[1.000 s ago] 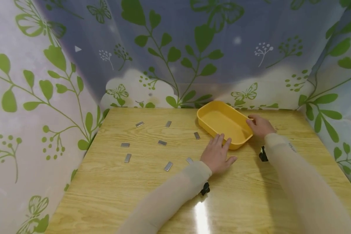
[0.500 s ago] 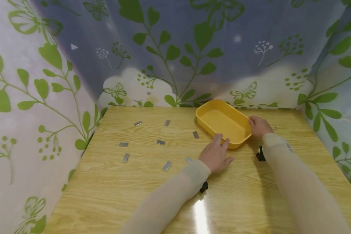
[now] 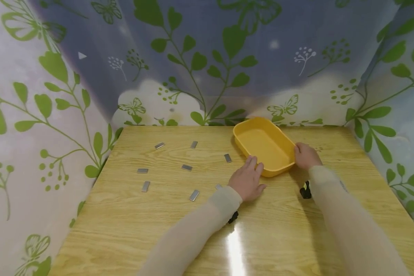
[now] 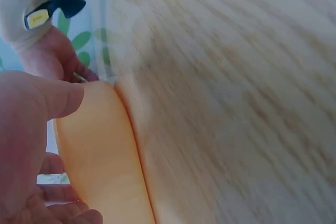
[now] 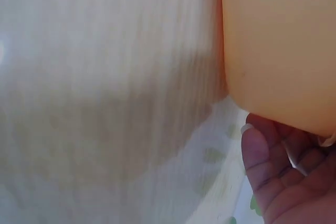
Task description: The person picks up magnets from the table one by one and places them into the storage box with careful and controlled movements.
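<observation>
A yellow rectangular plastic tray (image 3: 262, 143) with rounded corners stands at the back of the wooden table, bare inside. My left hand (image 3: 245, 182) rests at its near left side, with mostly straight fingertips over the rim and the thumb spread outside. Close up in the left wrist view, the thumb of that left hand (image 4: 26, 124) lies along the tray's wall (image 4: 100, 145). The right hand (image 3: 307, 156) grips the tray's right end with curled fingers. In the right wrist view, bent fingers (image 5: 257, 150) are right at the tray's corner.
Several small grey rectangular metal pieces (image 3: 187, 167) lie scattered on the table (image 3: 124, 230) left of the tray. One piece (image 3: 219, 187) is partly hidden by my left sleeve. Patterned cloth (image 3: 193, 61) hangs behind the table and along both sides.
The tray has shifted slightly right against the table, its right end turning a little nearer. My right hand came nearer with it, and the left slid slightly left. The head view drifted slightly.
</observation>
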The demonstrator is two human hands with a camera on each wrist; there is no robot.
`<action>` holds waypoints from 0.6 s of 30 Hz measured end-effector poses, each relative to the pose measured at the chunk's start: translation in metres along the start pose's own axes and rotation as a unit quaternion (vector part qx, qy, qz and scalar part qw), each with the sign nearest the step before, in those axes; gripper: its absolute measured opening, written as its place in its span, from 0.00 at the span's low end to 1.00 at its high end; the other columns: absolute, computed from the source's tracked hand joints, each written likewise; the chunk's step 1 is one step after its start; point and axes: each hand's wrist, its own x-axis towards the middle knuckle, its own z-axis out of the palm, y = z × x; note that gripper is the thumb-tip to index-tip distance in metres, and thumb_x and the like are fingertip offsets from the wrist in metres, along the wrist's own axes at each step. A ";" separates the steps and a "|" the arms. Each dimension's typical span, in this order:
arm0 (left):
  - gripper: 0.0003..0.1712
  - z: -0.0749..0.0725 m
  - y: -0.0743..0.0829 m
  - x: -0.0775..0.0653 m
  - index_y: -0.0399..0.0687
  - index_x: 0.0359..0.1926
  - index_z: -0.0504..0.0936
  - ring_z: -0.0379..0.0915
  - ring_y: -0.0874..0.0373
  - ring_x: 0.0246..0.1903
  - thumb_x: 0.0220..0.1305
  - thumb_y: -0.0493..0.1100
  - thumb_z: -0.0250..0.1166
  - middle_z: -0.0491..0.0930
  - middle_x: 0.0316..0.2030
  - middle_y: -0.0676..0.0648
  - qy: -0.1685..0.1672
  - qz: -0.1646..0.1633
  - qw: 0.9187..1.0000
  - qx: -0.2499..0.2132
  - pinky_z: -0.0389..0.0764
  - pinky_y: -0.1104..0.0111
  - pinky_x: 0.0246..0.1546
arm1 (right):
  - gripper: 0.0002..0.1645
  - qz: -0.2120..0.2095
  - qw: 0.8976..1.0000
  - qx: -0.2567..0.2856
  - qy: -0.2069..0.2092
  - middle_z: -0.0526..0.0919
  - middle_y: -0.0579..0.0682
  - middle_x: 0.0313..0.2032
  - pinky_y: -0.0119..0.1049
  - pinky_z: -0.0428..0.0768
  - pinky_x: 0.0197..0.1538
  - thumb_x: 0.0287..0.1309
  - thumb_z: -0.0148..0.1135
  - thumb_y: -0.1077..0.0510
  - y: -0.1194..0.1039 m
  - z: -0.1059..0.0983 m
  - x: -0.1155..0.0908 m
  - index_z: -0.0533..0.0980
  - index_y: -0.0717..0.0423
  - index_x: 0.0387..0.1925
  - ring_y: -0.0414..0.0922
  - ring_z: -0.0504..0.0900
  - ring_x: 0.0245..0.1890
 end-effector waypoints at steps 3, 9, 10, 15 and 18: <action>0.34 0.000 -0.002 -0.001 0.47 0.60 0.64 0.49 0.49 0.71 0.65 0.65 0.54 0.59 0.64 0.42 0.006 0.005 1.000 0.003 0.72 0.71 0.55 | 0.27 0.007 1.000 -0.002 -0.001 0.75 0.69 0.45 0.56 0.71 0.44 0.75 0.29 0.55 -0.003 0.000 -0.010 0.66 0.73 0.56 0.60 0.74 0.41; 0.24 -0.002 -0.003 -0.004 0.48 0.51 0.67 0.58 0.54 0.65 0.68 0.61 0.54 0.65 0.50 0.49 0.026 0.003 0.999 -0.031 0.74 0.75 0.49 | 0.28 0.004 1.000 -0.003 0.010 0.75 0.71 0.45 0.58 0.72 0.45 0.75 0.29 0.55 -0.008 0.002 -0.035 0.65 0.75 0.56 0.62 0.75 0.43; 0.22 -0.002 -0.003 -0.004 0.48 0.49 0.67 0.60 0.55 0.62 0.69 0.60 0.54 0.65 0.47 0.49 0.030 0.004 0.999 -0.034 0.75 0.76 0.46 | 0.27 0.003 1.000 -0.005 0.011 0.75 0.71 0.44 0.58 0.72 0.44 0.74 0.29 0.55 -0.009 0.003 -0.039 0.66 0.74 0.55 0.62 0.75 0.41; 0.19 0.001 -0.003 -0.010 0.47 0.46 0.68 0.64 0.56 0.55 0.71 0.58 0.52 0.67 0.44 0.49 0.056 0.013 0.998 0.004 0.75 0.78 0.39 | 0.23 -0.008 1.000 -0.015 0.023 0.76 0.68 0.35 0.56 0.72 0.37 0.73 0.30 0.57 -0.011 0.010 -0.056 0.67 0.73 0.48 0.59 0.75 0.33; 0.19 0.002 -0.002 -0.015 0.47 0.46 0.69 0.65 0.57 0.52 0.71 0.58 0.53 0.68 0.42 0.50 0.068 0.015 0.997 0.018 0.74 0.80 0.35 | 0.23 -0.010 0.999 -0.017 0.025 0.75 0.67 0.34 0.56 0.72 0.37 0.72 0.28 0.58 -0.014 0.014 -0.066 0.66 0.72 0.46 0.59 0.75 0.32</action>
